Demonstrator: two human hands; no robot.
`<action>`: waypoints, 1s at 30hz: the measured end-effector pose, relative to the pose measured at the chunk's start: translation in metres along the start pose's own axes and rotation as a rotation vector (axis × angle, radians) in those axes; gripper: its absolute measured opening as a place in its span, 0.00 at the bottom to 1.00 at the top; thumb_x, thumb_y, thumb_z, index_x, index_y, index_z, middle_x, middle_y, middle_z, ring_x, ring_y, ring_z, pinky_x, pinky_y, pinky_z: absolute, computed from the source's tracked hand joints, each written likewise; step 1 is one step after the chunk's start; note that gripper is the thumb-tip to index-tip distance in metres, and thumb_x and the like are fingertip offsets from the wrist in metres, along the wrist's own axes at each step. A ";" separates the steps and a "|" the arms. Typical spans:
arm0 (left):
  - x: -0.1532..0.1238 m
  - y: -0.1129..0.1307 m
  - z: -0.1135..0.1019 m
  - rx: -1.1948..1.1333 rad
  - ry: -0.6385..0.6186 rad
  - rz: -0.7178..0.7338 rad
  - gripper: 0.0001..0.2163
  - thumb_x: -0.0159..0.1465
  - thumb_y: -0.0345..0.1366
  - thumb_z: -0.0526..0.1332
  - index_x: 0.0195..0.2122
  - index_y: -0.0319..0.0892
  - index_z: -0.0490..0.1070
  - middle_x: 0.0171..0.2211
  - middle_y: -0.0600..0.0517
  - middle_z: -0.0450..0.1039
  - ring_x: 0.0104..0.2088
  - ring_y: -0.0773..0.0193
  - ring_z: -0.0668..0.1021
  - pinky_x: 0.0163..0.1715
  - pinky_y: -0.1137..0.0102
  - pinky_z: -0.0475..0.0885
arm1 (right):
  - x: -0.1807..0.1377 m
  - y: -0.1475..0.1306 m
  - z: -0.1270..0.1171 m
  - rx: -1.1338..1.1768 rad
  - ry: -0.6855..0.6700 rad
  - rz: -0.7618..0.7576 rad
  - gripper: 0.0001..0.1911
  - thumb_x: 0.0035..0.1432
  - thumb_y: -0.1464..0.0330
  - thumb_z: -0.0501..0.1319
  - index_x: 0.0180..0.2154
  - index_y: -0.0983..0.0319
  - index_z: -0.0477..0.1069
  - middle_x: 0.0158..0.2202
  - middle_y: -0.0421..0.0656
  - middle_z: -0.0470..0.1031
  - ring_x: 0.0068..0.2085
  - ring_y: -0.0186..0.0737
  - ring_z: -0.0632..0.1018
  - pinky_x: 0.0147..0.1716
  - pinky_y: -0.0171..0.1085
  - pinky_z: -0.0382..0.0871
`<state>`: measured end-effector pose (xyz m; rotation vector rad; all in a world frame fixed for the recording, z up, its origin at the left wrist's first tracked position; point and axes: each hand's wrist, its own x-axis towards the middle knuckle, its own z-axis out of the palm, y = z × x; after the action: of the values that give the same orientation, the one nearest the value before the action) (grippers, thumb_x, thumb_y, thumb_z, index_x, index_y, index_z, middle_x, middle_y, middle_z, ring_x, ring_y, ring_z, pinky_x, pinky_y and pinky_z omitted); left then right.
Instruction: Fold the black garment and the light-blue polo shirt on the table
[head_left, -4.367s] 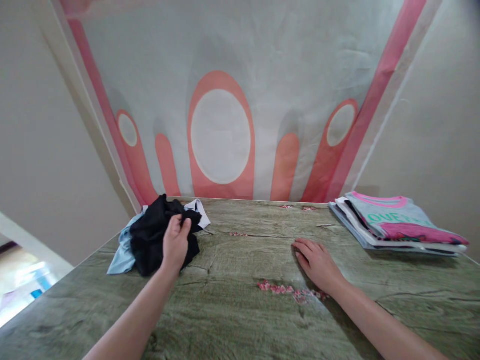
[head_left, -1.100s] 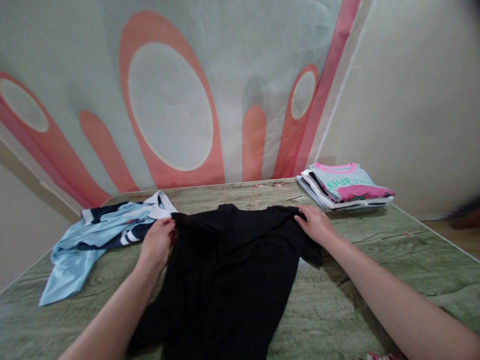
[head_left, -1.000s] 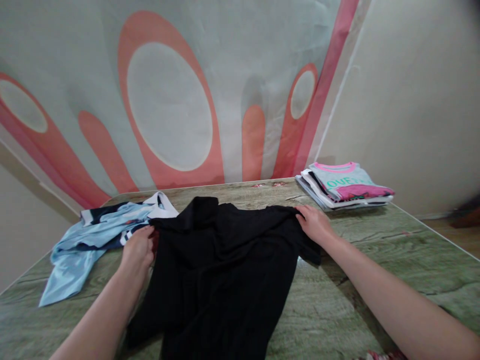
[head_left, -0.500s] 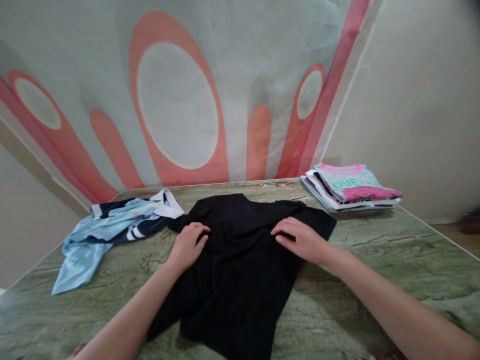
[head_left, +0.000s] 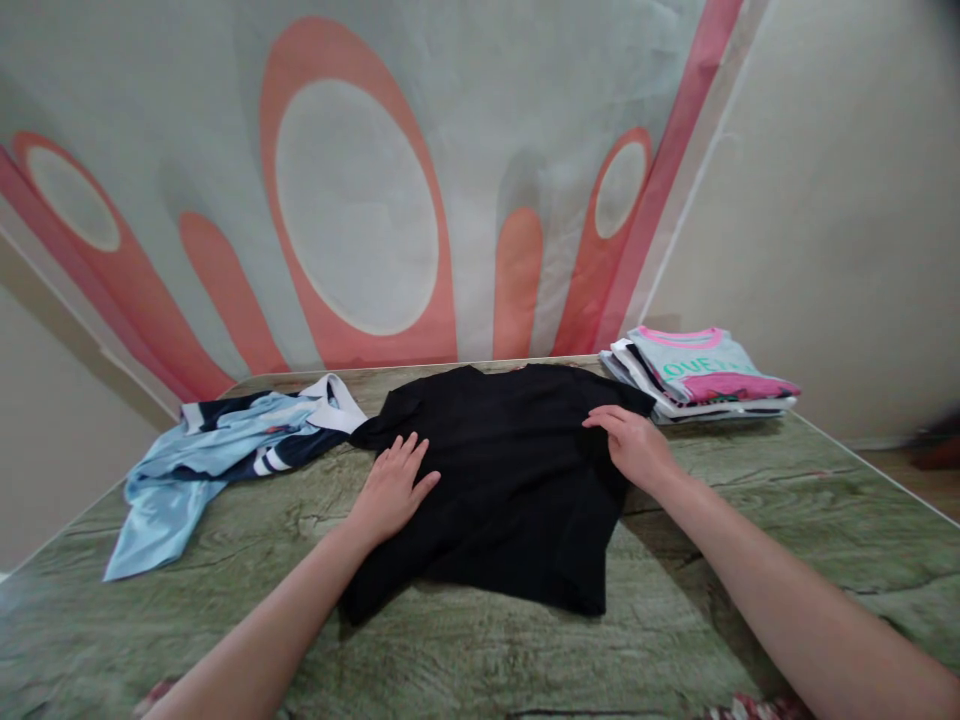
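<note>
A black short-sleeved T-shirt [head_left: 517,470] lies spread on the table, its neckline away from me and its hem toward me. Flat on its left side rests my left hand [head_left: 394,490], open with the fingers apart. At the right side, just below the sleeve, my right hand [head_left: 634,445] has its fingers bent and drawn together on the black cloth. Its thumb is mostly hidden, and the fingers appear to pinch the fabric.
To the left lies a crumpled light-blue and navy shirt [head_left: 225,450] with a white collar, touching the black sleeve. A stack of folded clothes [head_left: 709,375] sits at the back right. The wood-patterned table [head_left: 780,500] meets a patterned wall covering [head_left: 480,150] behind.
The black T-shirt has moved away from me and lies flatter, with its hem now farther up the table. My left hand has flattened out; my right hand has shifted right and farther away.
</note>
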<state>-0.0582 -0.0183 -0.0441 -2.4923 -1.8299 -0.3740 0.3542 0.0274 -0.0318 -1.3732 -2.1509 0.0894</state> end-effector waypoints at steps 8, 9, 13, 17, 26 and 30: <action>-0.006 -0.025 -0.060 -0.098 0.024 -0.155 0.19 0.66 0.49 0.49 0.40 0.44 0.75 0.39 0.46 0.77 0.43 0.54 0.78 0.46 0.63 0.70 | -0.018 -0.094 -0.050 0.312 -0.629 -0.356 0.19 0.53 0.70 0.62 0.48 0.54 0.73 0.49 0.41 0.75 0.53 0.44 0.73 0.58 0.46 0.59; -0.013 -0.031 -0.073 -0.077 -0.087 -0.210 0.19 0.65 0.51 0.50 0.34 0.45 0.75 0.32 0.48 0.77 0.37 0.54 0.79 0.40 0.63 0.71 | -0.024 -0.097 -0.057 0.295 -0.662 -0.372 0.23 0.50 0.70 0.64 0.50 0.53 0.72 0.51 0.41 0.74 0.55 0.46 0.71 0.59 0.48 0.56; -0.056 -0.030 -0.105 -0.122 -0.477 -0.336 0.20 0.60 0.55 0.55 0.21 0.47 0.73 0.24 0.50 0.74 0.27 0.54 0.77 0.29 0.67 0.68 | -0.056 -0.090 -0.063 0.206 -0.605 -0.348 0.28 0.48 0.76 0.61 0.52 0.51 0.69 0.51 0.41 0.72 0.55 0.46 0.70 0.61 0.53 0.51; -0.094 0.007 -0.099 -0.409 -0.467 -0.258 0.14 0.58 0.51 0.60 0.26 0.46 0.72 0.27 0.53 0.72 0.29 0.59 0.75 0.30 0.71 0.65 | -0.085 -0.076 -0.049 0.141 -0.395 -0.315 0.24 0.52 0.82 0.52 0.46 0.54 0.70 0.44 0.41 0.73 0.49 0.41 0.72 0.61 0.53 0.51; -0.115 0.017 -0.084 -0.945 -0.025 -0.672 0.13 0.59 0.50 0.58 0.31 0.46 0.61 0.26 0.58 0.63 0.26 0.64 0.69 0.25 0.72 0.66 | -0.118 -0.045 -0.058 0.190 -0.200 -0.254 0.21 0.42 0.84 0.50 0.35 0.57 0.65 0.35 0.41 0.72 0.41 0.42 0.74 0.56 0.52 0.61; -0.135 0.000 -0.087 -0.603 -0.295 -0.621 0.14 0.59 0.54 0.56 0.33 0.48 0.65 0.21 0.58 0.67 0.23 0.59 0.74 0.25 0.69 0.68 | -0.137 -0.031 -0.073 0.172 -0.270 -0.182 0.17 0.43 0.83 0.51 0.29 0.57 0.67 0.33 0.42 0.74 0.41 0.44 0.74 0.44 0.46 0.68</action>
<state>-0.1113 -0.1588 0.0125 -2.2974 -2.9943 -0.6894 0.4068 -0.1212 -0.0197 -1.1139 -2.4156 0.3993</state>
